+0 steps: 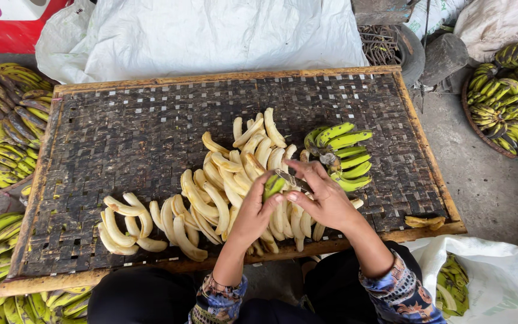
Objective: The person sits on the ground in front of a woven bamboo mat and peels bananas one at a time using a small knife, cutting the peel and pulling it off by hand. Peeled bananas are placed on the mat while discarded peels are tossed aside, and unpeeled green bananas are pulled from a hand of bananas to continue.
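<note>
**Both hands on one green banana, knife at its top**

Left hand (258,211): forearm comes up from the lower centre, wrist bent slightly back, fingers wrapped from below around a green banana (273,185). Closed grip, thumb on the near side.

Right hand (322,195): forearm enters from the lower right, patterned sleeve at the elbow. Palm down, fingers curled and closed around a small knife (289,179), blade angled up-left onto the upper end of the banana. Fingertips touch the fruit just beside the left thumb.

Banana sits held above the near-centre of the woven tray (121,138), right over the pile of peeled bananas (235,180). Peeled ones fan across the middle of the tray, with a smaller cluster lying further left.

Unpeeled green bunch (343,156) lies on the tray just behind the right hand, near but apart.

Peel scraps (425,222) at the tray's near right corner. White sack with peels (487,282) below right. Heaps of unpeeled bananas flank the tray on both sides.
</note>
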